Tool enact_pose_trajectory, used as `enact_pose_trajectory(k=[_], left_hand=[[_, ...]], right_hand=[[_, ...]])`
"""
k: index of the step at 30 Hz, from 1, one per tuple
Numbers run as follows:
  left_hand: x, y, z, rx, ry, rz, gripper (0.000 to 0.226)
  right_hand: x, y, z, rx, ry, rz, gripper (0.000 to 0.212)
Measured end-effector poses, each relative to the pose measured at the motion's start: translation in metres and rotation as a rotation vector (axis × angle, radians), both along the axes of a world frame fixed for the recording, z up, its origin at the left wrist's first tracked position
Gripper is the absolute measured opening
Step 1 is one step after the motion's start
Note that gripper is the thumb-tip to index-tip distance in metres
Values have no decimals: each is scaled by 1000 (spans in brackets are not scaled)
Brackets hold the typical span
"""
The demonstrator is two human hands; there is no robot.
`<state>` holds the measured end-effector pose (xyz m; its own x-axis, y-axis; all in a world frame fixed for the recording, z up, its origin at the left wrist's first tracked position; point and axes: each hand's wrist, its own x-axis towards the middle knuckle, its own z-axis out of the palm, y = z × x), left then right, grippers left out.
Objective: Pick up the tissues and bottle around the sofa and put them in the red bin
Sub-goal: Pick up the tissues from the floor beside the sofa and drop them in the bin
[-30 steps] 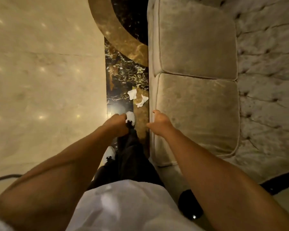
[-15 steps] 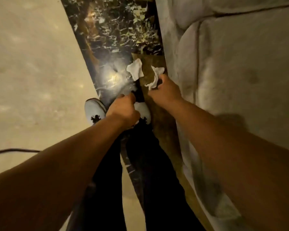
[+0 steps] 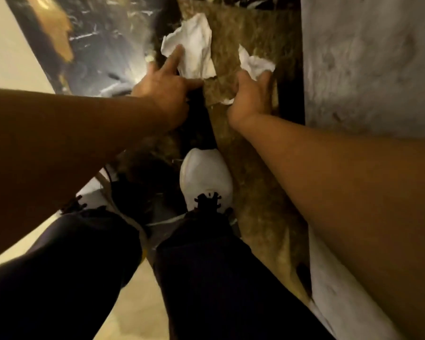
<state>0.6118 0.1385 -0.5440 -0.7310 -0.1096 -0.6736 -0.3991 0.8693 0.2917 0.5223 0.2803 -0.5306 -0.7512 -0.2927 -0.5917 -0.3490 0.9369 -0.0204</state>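
Note:
Two crumpled white tissues lie on the dark marble floor beside the sofa. The larger tissue [image 3: 194,47] is on the left; my left hand [image 3: 165,89] has its fingers spread, with the fingertips touching the tissue's lower edge. The smaller tissue [image 3: 254,63] is on the right, and my right hand [image 3: 249,96] curls around its near end, white paper showing both above and below the palm. No bottle or red bin is in view.
The grey velvet sofa base [image 3: 368,60] runs along the right edge. My white shoe [image 3: 206,177] and dark trouser legs [image 3: 206,278] fill the lower middle. Pale floor tile [image 3: 8,45] lies to the left of the marble strip.
I have bent much lower toward the floor. My left hand opened and reached forward onto the larger tissue. My right hand has closed around the smaller tissue.

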Motion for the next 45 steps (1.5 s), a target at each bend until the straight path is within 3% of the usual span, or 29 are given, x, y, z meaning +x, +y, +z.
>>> enact_pose_trajectory(k=[3, 6, 11, 15, 18, 22, 27, 31, 37, 41, 45], left_hand=[[-2, -2, 20, 6, 6, -27, 55], [6, -10, 77, 39, -46, 89, 45], [41, -12, 263, 73, 15, 172, 50], [79, -4, 406, 33, 15, 169, 54], [113, 9, 490, -22, 127, 138, 46], [149, 24, 579, -22, 197, 299, 41], [201, 51, 680, 64, 399, 225, 28], [239, 75, 744, 117, 433, 227, 17], [291, 132, 797, 173, 426, 91, 12], [311, 191, 837, 281, 560, 16, 17], [327, 266, 859, 276, 576, -129, 24]], right_hand=[[-8, -6, 22, -40, -152, -115, 35], [-2, -3, 74, -73, -221, -195, 36], [27, -1, 239, -108, -242, -230, 38], [53, 0, 391, -248, -184, -186, 32], [76, 4, 488, -372, -143, -208, 32], [112, 17, 593, -433, -56, -236, 37], [198, 55, 700, -487, 89, -277, 46], [286, 80, 749, -552, 141, -351, 51], [362, 143, 801, -520, 199, -561, 38], [393, 211, 845, -603, 264, -689, 25], [428, 292, 865, -528, 392, -760, 24]])
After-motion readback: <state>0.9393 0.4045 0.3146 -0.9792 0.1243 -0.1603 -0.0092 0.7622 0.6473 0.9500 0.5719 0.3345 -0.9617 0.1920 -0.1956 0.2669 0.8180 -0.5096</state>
